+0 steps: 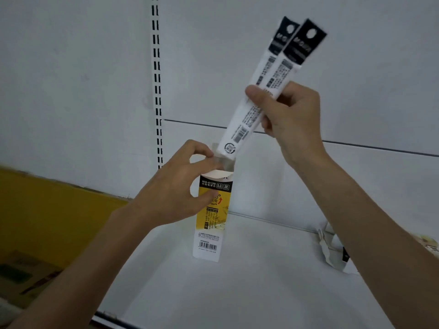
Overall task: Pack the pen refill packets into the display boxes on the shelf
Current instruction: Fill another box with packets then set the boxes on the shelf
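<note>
Near the shelf's (261, 269) middle, the left hand (171, 200) pinches open the upright display box (213, 222); behind, the right hand (292, 119) clamps two refill packets (259, 91), lower ends at its mouth; tilted entry could snag the flap, toppling the box.

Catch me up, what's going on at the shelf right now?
A person is loading a display box that stands upright on the white shelf. The left hand steadies the box and holds its top flap open. The right hand holds two refill packets, tilted, with their lower ends just entering the opening.
</note>
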`<state>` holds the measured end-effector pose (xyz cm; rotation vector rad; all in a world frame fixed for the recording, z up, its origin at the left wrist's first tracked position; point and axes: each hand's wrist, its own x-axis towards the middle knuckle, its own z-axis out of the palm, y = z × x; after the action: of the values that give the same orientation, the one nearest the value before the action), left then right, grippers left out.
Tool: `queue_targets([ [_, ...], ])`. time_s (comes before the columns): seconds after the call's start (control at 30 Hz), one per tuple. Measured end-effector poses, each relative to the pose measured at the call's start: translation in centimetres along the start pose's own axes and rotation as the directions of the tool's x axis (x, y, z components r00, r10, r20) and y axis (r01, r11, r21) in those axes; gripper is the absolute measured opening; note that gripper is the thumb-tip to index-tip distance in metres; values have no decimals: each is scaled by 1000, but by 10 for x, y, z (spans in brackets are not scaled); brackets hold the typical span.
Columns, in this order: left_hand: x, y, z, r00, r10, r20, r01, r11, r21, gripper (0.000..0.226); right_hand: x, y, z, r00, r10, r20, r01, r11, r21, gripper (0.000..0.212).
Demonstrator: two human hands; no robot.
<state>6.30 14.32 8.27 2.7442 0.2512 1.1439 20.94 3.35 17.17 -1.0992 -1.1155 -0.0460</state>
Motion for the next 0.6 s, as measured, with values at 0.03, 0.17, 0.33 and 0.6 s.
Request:
queue_targets([
  [0.03, 0, 0, 0, 1000, -4, 1, 4, 1000, -2, 44, -1, 5, 6, 1000, -15, 3, 15, 998, -67, 11],
  [0.17, -2, -2, 2, 1000, -28, -1, 28, 999, -21, 41, -12, 30, 20, 984, -16, 178, 90, 904, -419, 20],
  [0.33, -7, -3, 11, 986, 2, -168, 28, 984, 174, 51, -17, 51, 13, 874, 342, 346, -165, 878, -449, 19],
  [0.6, -24, 33, 57, 851, -345, -397, 321, 939, -128, 101, -22, 58, 12, 911, 251, 327, -51, 856, -515, 21],
])
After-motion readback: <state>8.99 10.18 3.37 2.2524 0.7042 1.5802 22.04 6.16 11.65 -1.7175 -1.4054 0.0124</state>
